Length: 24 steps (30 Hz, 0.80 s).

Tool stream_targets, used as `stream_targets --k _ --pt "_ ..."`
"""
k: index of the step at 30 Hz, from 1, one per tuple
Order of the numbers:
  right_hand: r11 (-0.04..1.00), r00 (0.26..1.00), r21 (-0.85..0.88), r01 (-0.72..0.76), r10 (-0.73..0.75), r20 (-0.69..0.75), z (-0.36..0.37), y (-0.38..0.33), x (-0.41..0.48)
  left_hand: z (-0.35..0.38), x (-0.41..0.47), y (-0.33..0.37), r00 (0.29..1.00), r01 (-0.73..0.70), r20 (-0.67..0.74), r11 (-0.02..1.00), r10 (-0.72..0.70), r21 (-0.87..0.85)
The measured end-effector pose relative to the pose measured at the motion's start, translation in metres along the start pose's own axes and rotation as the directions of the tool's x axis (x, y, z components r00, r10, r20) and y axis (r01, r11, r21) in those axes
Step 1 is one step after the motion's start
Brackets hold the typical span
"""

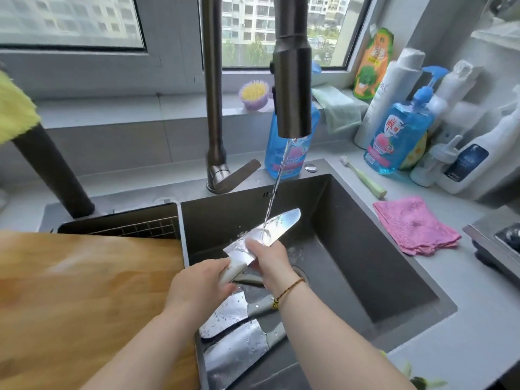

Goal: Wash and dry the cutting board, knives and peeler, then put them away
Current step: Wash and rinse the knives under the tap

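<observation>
The left hand (197, 285) is clenched round the pale handle of a chef's knife (281, 220). The right hand (270, 260) pinches the blade, thumb on its upper face. Tap water (277, 181) strikes the blade just beyond that thumb. Two more knives (225, 313) lie in the sink (351, 235) below both wrists. The wooden cutting board (84, 291) lies left of the left fingers.

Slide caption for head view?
Left hand holds a knife under the faucet stream; right hand pinches its blade.

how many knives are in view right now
3: held knife under the tap stream; upper knife and lower knife lying in the sink. More may be hidden underneath.
</observation>
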State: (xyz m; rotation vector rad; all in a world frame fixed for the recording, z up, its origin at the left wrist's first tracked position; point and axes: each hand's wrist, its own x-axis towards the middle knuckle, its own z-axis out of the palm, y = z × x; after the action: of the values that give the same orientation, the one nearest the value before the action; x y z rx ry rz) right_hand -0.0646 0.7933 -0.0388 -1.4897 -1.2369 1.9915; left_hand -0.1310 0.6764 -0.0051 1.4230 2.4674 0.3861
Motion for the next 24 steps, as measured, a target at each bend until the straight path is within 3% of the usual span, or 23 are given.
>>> stream_targets --k 2,7,9,12,14,17,19,22,24 --pt "1.0 0.997 -0.024 -0.012 0.013 0.08 0.002 0.006 0.0 0.0 0.003 -0.003 1.0 -0.018 0.009 0.999 0.017 0.03" --pt "0.998 0.993 0.043 -0.045 0.05 -0.111 -0.004 -0.008 0.011 0.004 0.006 -0.003 0.999 -0.046 0.0 0.998 0.046 0.045" --pt "0.998 0.999 0.061 -0.033 0.035 -0.034 0.001 -0.006 0.006 0.004 0.008 -0.004 0.999 -0.045 -0.014 0.998 0.045 0.038" --pt "0.998 0.989 -0.064 -0.001 0.01 0.149 0.001 -0.001 0.0 0.003 0.009 -0.007 0.999 -0.038 -0.025 0.999 0.039 0.024" --pt "1.0 0.996 -0.021 -0.021 0.022 0.088 -0.007 -0.01 0.003 0.004 0.007 -0.009 0.999 -0.045 -0.015 0.999 0.045 0.021" --pt "0.989 0.989 0.131 -0.071 0.087 -0.12 -0.017 -0.017 0.012 0.009 0.004 -0.009 0.998 -0.068 0.002 0.998 0.068 0.018" --pt "0.994 0.995 0.099 -0.047 0.055 -0.081 -0.018 -0.012 0.01 0.012 0.003 -0.009 0.998 -0.06 0.016 0.998 0.06 0.003" --pt "1.0 0.992 0.008 -0.004 0.003 0.123 -0.016 -0.002 0.004 0.01 0.001 -0.011 0.999 -0.044 0.007 0.999 0.044 -0.011" --pt "1.0 0.999 0.009 -0.002 0.002 0.049 -0.018 -0.008 0.002 0.008 -0.001 -0.011 0.999 -0.051 -0.006 0.998 0.05 -0.039"
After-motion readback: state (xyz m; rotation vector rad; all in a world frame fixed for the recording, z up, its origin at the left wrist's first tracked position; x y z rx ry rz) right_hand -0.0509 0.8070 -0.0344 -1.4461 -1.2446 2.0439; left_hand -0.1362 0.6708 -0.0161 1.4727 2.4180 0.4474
